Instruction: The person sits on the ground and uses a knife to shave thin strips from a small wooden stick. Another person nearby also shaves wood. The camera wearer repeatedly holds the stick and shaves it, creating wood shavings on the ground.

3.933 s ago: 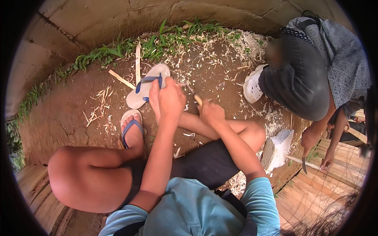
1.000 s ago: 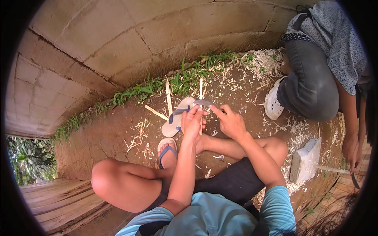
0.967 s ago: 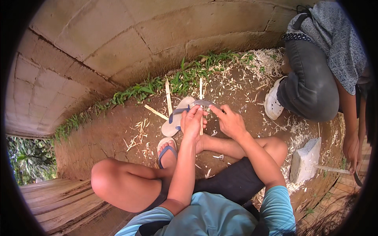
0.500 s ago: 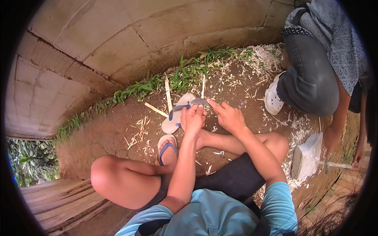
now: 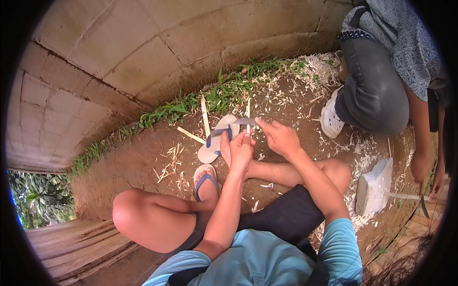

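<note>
My left hand (image 5: 242, 150) is closed around the lower end of a thin pale wooden strip (image 5: 248, 107), which points away from me over the dirt. In my right hand (image 5: 282, 139) is a knife with a curved grey blade (image 5: 244, 121), its handle hidden by the fingers. The blade lies across the strip, just beyond my left thumb. Past the left hand, a beige flip-flop with blue straps (image 5: 208, 153) lies on the ground; my left foot wears its like (image 5: 199, 177).
Pale shavings (image 5: 169, 159) and two wooden sticks (image 5: 205, 114) lie about. Grass (image 5: 224, 93) edges the wall (image 5: 191, 38). At right, a co-worker in a white clog (image 5: 330, 114) holds a pale strip (image 5: 405, 196) and curved blade (image 5: 424, 208) beside a stone block (image 5: 374, 188).
My left hand has drawn slightly toward me, so a short length of strip shows between thumb and blade. The co-worker's hands have shifted, and their curved blade now shows.
</note>
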{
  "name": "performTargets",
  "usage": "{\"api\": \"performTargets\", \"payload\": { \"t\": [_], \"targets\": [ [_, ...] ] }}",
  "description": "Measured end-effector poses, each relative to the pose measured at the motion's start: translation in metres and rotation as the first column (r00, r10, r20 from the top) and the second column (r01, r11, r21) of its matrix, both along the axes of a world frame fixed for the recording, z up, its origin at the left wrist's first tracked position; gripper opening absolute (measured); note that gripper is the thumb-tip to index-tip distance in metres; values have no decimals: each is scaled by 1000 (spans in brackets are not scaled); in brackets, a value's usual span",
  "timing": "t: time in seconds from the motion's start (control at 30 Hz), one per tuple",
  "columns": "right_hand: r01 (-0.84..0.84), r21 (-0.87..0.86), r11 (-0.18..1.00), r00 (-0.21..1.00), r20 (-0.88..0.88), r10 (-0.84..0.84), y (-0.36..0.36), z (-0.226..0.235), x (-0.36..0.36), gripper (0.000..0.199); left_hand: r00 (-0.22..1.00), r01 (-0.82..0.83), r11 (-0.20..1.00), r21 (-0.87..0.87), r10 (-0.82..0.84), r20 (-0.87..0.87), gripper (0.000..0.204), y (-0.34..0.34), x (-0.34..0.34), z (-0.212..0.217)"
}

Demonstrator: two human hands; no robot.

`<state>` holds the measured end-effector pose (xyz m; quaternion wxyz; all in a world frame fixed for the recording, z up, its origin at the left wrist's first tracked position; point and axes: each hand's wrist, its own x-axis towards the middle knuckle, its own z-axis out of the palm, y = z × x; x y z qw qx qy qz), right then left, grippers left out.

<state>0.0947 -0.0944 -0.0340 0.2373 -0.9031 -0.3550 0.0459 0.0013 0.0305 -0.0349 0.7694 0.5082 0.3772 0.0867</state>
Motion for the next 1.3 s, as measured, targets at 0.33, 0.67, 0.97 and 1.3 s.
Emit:
{"api": "performTargets", "payload": {
  "t": [0.33, 0.67, 0.97, 1.3],
  "targets": [
    [-32, 22, 999, 998, -45, 33, -2, -10, 9, 47, 996, 39, 998, 55, -34, -79, 22, -1, -2, -21],
    [354, -74, 932, 915, -177, -362, -33, 1, 66, 40, 974, 207, 976, 72, -199, -104, 23, -12, -10, 21],
    [-114, -45, 992, 984, -146, 107, -18, 9, -19, 53, 995, 39, 996, 84, -30, -99, 18, 9, -4, 0],
    [-123, 24, 992, 989, -76, 124, -6, 5, -26, 57, 996, 79, 916, 394, -52, -79, 21, 16, -7, -49]
  ]
}}
